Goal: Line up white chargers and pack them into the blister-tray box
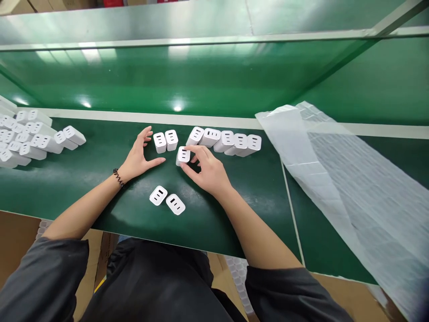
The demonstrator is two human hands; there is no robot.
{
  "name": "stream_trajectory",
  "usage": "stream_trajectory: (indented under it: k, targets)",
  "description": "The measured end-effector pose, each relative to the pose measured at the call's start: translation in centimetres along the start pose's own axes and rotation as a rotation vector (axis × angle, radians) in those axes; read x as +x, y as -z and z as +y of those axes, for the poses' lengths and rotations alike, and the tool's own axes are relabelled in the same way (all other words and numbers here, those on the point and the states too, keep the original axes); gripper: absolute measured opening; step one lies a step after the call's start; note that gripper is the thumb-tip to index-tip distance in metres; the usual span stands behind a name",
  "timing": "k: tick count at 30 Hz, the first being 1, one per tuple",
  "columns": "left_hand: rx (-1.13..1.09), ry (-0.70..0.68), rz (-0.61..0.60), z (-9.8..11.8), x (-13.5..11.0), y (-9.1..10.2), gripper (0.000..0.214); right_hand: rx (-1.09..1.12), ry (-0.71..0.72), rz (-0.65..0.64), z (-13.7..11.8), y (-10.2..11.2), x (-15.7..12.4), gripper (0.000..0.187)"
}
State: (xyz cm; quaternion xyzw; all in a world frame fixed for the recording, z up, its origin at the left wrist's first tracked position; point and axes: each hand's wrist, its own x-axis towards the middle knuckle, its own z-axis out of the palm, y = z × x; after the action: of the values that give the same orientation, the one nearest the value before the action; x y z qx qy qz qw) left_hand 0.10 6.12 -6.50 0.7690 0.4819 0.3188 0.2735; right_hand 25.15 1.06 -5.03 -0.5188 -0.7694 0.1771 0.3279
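Between the thumb and fingers of my right hand [208, 171] is a white USB charger [183, 154], its port face turned up. My left hand [139, 155] is open, thumb and fingers spread, beside a pair of white chargers [165, 141] and apart from them. Just behind my right hand several more chargers [225, 141] stand in a row, ports up. Nearer to me, two chargers [166, 200] stand side by side at slightly different angles, also showing their ports.
At the far left many white chargers [30, 136] are grouped on the green table [110, 210]. A translucent plastic sheet [348, 179] lies across the right side and hangs over the front edge. A green panel [150, 80] rises behind, under a metal shelf [134, 22].
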Motion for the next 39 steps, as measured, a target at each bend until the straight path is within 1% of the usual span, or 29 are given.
stream_trajectory:
  k: [2,4,7,10,13,16,19,21,23,27,29,31,33,36,38,39]
  targets:
    - [-0.07,-0.002,-0.023,0.0,1.3,-0.7,0.106,0.0,0.003,-0.003,0.1,0.0,0.0,0.035]
    - [-0.127,0.0,-0.027,0.2,2.4,-1.3,0.104,0.006,0.007,-0.011,0.1,0.0,0.1,0.036]
    - [-0.13,0.067,-0.007,0.8,3.3,-1.8,0.087,0.017,0.014,-0.024,0.2,0.0,0.1,0.035]
    - [-0.101,0.096,-0.011,1.4,3.0,-1.6,0.066,0.021,0.021,-0.027,0.3,-0.1,0.1,0.035]
    - [-0.134,0.016,-0.031,1.9,2.4,-1.1,0.059,0.021,0.024,-0.006,0.5,-0.1,0.1,0.033]
    - [-0.168,-0.11,-0.044,2.5,2.1,-1.0,0.053,0.027,0.03,0.039,0.8,-0.1,0.1,0.031]
    - [-0.145,-0.254,-0.034,3.1,1.9,-1.2,0.046,0.049,0.082,0.134,0.9,-0.1,0.1,0.031]
    - [-0.126,-0.315,-0.018,3.3,1.9,-1.4,0.045,0.064,0.134,0.189,0.9,0.0,0.1,0.033]
    - [-0.096,-0.326,-0.016,3.4,1.8,-1.5,0.045,0.075,0.17,0.216,0.8,0.1,0.1,0.035]
    - [0.008,-0.256,-0.091,3.7,1.7,-1.4,0.045,0.101,0.197,0.236,0.8,0.3,0.0,0.042]
    - [0.046,-0.269,-0.106,3.8,1.7,-1.4,0.044,0.109,0.214,0.243,0.8,0.3,0.0,0.045]
    - [0.055,-0.34,-0.072,3.7,1.6,-1.5,0.042,0.113,0.225,0.247,0.8,0.3,-0.1,0.047]
    - [0.038,-0.459,-0.006,3.4,1.7,-1.7,0.043,0.115,0.246,0.263,0.8,0.3,0.0,0.049]
    - [-0.012,-0.633,0.09,2.8,2.0,-2.1,0.051,0.119,0.299,0.303,0.9,0.3,0.1,0.051]
    - [-0.037,-0.691,0.122,2.6,2.2,-2.2,0.055,0.12,0.318,0.32,0.9,0.3,0.2,0.053]
    - [-0.041,-0.693,0.125,2.6,2.3,-2.2,0.056,0.117,0.317,0.322,0.8,0.2,0.3,0.053]
